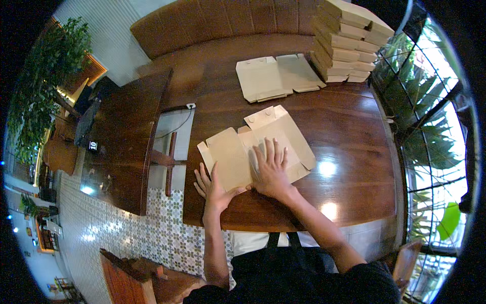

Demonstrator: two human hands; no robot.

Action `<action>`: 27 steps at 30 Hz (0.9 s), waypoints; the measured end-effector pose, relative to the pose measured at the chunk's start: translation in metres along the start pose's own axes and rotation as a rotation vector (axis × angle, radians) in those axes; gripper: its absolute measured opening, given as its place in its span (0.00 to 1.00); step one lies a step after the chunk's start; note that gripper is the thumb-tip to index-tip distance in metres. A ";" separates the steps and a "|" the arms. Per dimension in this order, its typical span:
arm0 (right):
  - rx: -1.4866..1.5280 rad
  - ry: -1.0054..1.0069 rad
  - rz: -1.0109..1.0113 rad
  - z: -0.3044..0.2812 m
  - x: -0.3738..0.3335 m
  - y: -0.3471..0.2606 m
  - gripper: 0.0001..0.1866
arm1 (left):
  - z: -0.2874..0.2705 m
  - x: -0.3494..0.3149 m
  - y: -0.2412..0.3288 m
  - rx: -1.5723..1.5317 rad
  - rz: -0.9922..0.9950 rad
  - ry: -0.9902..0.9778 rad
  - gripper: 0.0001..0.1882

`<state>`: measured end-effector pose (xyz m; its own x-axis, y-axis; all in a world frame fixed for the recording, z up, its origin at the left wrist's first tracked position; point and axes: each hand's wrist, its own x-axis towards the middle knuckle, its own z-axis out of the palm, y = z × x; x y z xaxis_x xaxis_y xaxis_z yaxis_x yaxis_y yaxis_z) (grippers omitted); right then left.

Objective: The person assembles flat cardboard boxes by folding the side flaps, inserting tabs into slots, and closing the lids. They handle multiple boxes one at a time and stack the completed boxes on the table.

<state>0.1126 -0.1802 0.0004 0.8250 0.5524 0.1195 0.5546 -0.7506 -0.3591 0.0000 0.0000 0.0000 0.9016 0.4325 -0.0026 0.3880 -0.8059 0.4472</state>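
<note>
Cardboard (228, 152) lies on a glossy wooden table (349, 137), patterned tiles (167, 218) below.

Right tabletop (357, 137) passable, box stack (349, 45) beyond

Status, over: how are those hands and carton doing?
Left hand at left edge of carton; right hand spread on its right panel. Carton unfolded. Second carton and cardboard stack beyond, not touching it.

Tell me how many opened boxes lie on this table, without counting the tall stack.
2: the near box, under the right hand; the far box, beyond it, left of the stack. More may be hidden beneath either.
</note>
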 end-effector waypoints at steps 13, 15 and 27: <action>0.298 -0.205 0.060 -0.020 0.003 0.033 0.68 | -0.006 0.004 -0.026 -0.170 0.041 -0.143 0.70; 0.448 -0.265 -0.029 -0.032 0.001 0.052 0.68 | -0.007 0.003 -0.024 -0.153 0.026 -0.163 0.70; 0.545 -0.058 -0.048 -0.017 0.000 0.070 0.47 | -0.032 -0.003 -0.057 -0.464 0.141 -0.279 0.60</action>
<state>0.1531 -0.2390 -0.0087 0.7845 0.6117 0.1019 0.4418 -0.4361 -0.7840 -0.0306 0.0579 0.0028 0.9796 0.1591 -0.1228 0.1919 -0.5588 0.8068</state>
